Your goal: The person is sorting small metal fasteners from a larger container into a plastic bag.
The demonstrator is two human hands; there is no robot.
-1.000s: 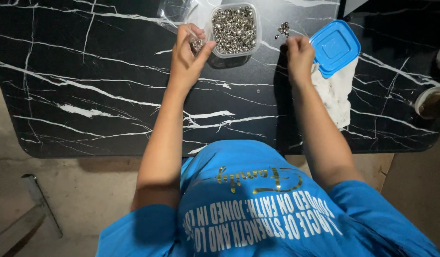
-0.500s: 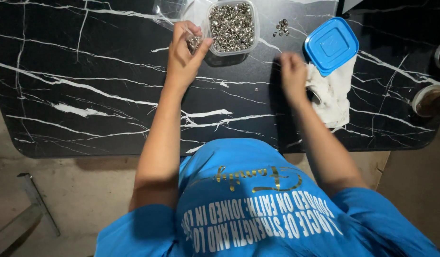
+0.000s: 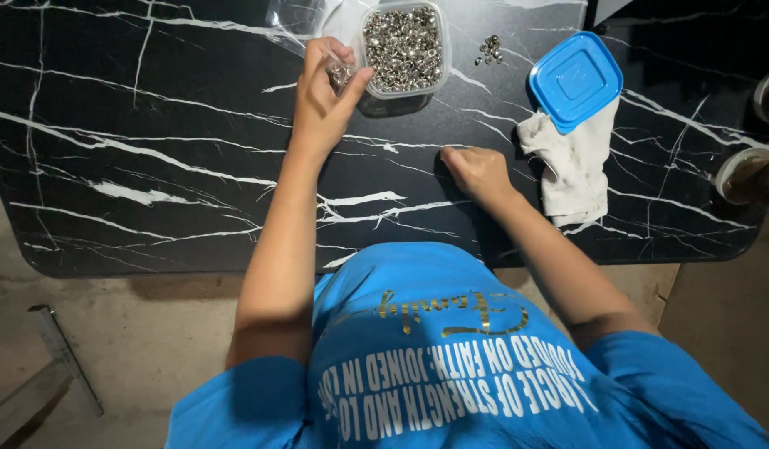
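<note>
My left hand is raised beside a clear plastic tub full of small silver metal pieces, its fingers pinched on a few of those pieces. My right hand rests as a loose fist on the black marble table, nearer to me, with nothing visible in it. A small heap of the same silver pieces lies loose on the table just right of the tub.
The tub's blue lid lies on a crumpled white cloth at the right. Two round jars stand at the table's right edge. A clear plastic bag lies behind the tub. Concrete floor shows below.
My right hand has pulled back from the loose heap near the lid toward me and closed into a fist. My left hand has stayed beside the tub.
</note>
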